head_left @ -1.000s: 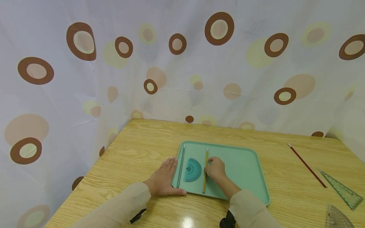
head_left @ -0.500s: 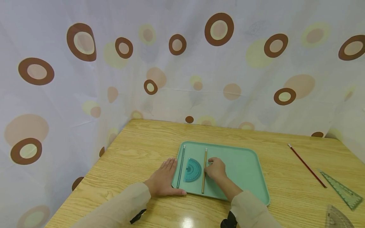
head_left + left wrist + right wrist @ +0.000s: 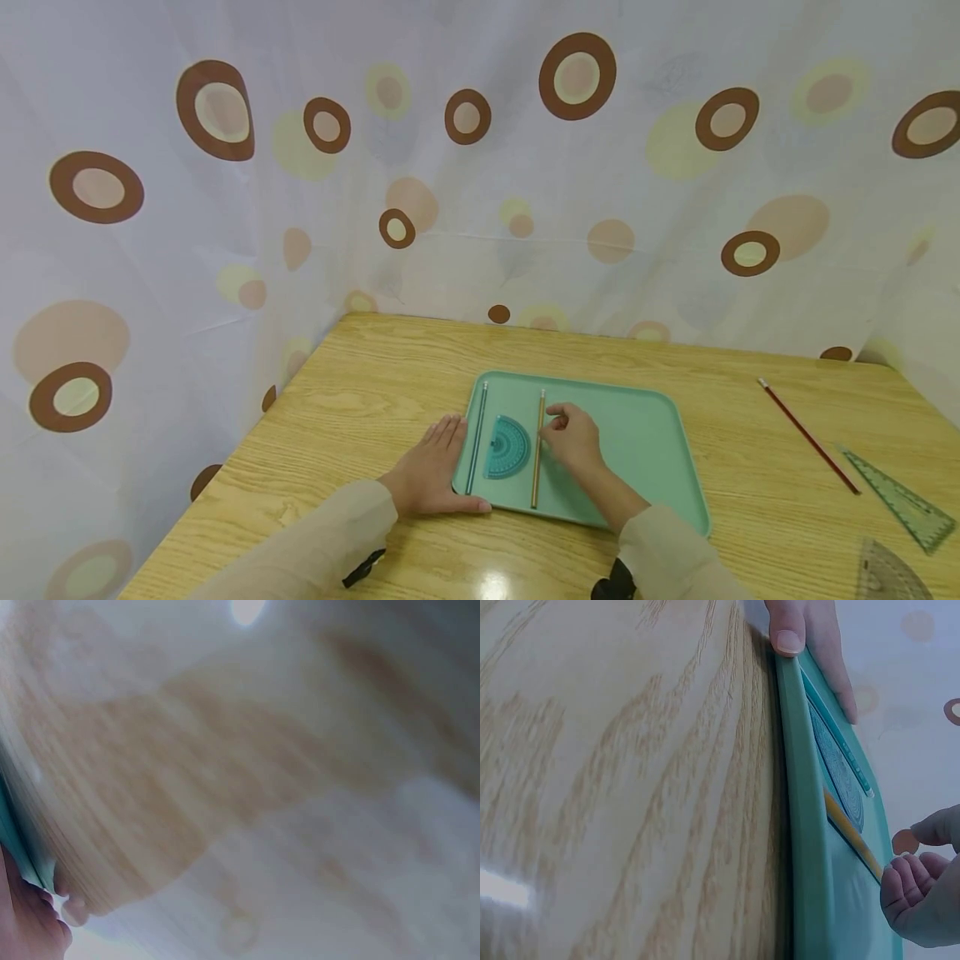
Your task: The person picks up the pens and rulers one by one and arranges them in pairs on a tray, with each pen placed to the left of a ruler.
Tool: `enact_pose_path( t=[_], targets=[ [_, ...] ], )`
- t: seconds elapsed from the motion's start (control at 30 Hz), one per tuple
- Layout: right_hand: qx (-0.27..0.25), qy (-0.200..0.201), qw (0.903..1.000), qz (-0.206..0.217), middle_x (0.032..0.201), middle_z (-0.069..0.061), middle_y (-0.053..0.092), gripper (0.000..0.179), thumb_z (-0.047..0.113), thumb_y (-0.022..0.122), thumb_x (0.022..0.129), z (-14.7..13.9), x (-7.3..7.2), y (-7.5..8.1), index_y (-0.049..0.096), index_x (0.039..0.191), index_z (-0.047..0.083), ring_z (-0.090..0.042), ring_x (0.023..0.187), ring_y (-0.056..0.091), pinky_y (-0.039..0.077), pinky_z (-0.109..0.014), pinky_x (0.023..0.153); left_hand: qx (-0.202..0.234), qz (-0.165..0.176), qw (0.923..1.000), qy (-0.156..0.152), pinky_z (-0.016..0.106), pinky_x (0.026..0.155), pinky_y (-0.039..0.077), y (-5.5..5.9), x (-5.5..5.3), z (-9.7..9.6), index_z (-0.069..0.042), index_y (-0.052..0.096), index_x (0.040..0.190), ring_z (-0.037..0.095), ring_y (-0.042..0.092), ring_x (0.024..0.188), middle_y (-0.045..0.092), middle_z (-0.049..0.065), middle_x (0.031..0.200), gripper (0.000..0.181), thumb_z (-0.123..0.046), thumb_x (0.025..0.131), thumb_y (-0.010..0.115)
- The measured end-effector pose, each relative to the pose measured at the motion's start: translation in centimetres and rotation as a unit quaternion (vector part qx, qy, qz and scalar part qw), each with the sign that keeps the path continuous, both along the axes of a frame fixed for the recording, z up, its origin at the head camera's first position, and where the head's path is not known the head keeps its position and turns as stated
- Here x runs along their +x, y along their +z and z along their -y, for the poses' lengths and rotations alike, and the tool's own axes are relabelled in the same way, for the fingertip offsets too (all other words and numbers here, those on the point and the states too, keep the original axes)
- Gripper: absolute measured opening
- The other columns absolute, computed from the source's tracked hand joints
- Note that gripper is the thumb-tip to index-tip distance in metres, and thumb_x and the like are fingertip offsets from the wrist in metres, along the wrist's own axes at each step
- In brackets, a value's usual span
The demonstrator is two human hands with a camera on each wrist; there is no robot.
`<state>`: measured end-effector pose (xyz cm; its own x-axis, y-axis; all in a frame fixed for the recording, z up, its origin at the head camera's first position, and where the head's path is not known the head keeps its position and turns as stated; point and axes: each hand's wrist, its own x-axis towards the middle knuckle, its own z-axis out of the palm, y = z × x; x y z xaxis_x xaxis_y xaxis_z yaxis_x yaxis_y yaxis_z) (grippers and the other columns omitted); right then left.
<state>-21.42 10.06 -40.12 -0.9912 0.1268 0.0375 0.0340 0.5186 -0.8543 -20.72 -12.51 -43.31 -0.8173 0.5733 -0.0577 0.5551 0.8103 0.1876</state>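
A green tray (image 3: 637, 442) lies on the wooden table, bearing a blue pencil (image 3: 477, 437), a blue protractor (image 3: 508, 448) and a yellow pencil (image 3: 537, 467) side by side. My left hand (image 3: 431, 471) rests flat against the tray's left side, thumb along its near corner. Just right of the yellow pencil, my right hand (image 3: 575, 437) hovers low over the tray with its index finger and thumb parted and nothing between them. The right wrist view shows that hand (image 3: 926, 889) beside the yellow pencil (image 3: 851, 836), its other fingers loosely bent. The left wrist view is mostly blurred table.
Right of the tray lie a red pencil (image 3: 808, 435), a clear green set square (image 3: 900, 498) and, partly cut off by the frame, a clear protractor (image 3: 888, 571). A patterned curtain (image 3: 480, 183) hangs behind the table (image 3: 360, 383).
The yellow pencil was straightened slightly leftward at its near and far ends. My right hand then let go of it and drew back a little to the right. The left hand stayed put.
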Motion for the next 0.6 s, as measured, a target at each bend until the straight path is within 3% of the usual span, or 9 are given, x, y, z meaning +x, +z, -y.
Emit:
enact_pose_path(
  t=[0.27,0.6],
  targets=[
    [-0.027,-0.004,0.9994,-0.024,0.077,-0.009,0.058,0.021,-0.001,0.063,0.079,-0.5,-0.2,-0.4,0.061,0.099,-0.008,-0.012,0.070,0.050,0.041,-0.019,0.059,0.002,0.005,1.0000,0.003,0.042,0.117,0.018,0.2,0.1,0.0,0.006,0.009,0.147,0.032,0.011,0.144,0.012,0.022,0.154,0.116,-0.077,0.075,0.047],
    [-0.046,0.013,0.9988,-0.004,0.082,-0.008,0.058,0.022,0.004,0.064,0.083,-1.2,0.4,-0.3,0.061,0.103,-0.007,-0.012,0.072,0.049,0.042,-0.020,0.060,0.002,0.007,1.0000,0.005,0.042,0.117,0.018,0.1,0.1,-0.1,0.005,0.008,0.147,0.032,0.011,0.144,0.011,0.022,0.154,0.116,-0.077,0.075,0.047]
  ],
)
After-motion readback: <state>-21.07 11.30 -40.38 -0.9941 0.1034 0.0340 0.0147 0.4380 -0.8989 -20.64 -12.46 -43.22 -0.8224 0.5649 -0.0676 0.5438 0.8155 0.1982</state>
